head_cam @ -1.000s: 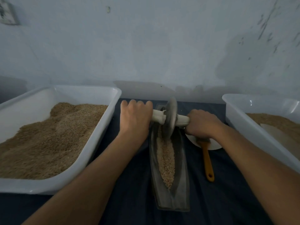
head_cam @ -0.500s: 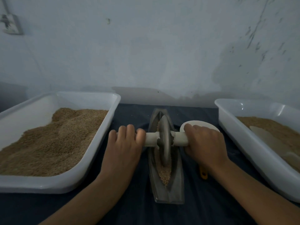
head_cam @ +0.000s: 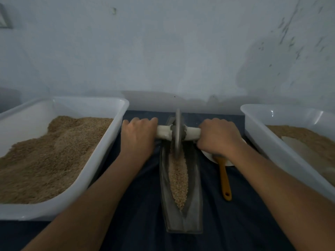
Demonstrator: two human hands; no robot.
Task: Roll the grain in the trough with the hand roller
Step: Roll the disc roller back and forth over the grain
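A narrow boat-shaped metal trough (head_cam: 194, 211) lies lengthwise on the dark cloth, a strip of brown grain (head_cam: 178, 178) along its groove. The hand roller (head_cam: 178, 133), a grey disc on a pale crosswise handle, stands upright at the trough's far end with its rim in the grain. My left hand (head_cam: 138, 136) grips the handle's left end. My right hand (head_cam: 218, 136) grips the right end. Both arms reach forward on either side of the trough.
A white tub (head_cam: 101, 160) heaped with grain sits at the left. A second white tub (head_cam: 257, 131) with grain and a pale scoop stands at the right. A white plate (head_cam: 210, 156) and an orange-handled tool (head_cam: 224, 178) lie just right of the trough. A wall is close behind.
The roller was pulled to the trough's middle half a second ago. Both hands have since pushed it back to the far end, leaving the grain strip exposed again.
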